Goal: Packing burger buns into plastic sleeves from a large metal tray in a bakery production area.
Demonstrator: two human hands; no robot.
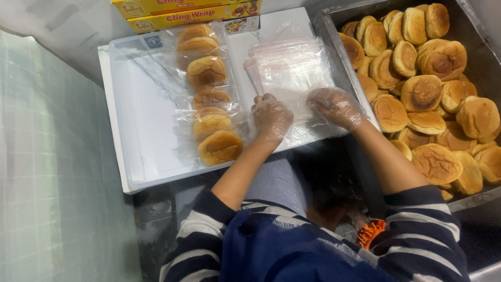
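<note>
Both of my hands wear thin clear plastic gloves. My left hand (271, 117) rests with curled fingers on the near end of a stack of clear plastic bags (289, 70) lying on a white tray (125, 156). My right hand (336, 107) presses flat on the same stack, just to the right. A row of several round golden buns wrapped in clear bags (209, 99) lies on the tray to the left of my left hand. Whether either hand pinches a bag is hidden by the fingers.
A large metal tray (326, 26) on the right is piled with several unwrapped brown buns (422, 91). Yellow boxes of cling film (188, 13) stand behind the white tray. A pale tiled surface (47, 156) fills the left side.
</note>
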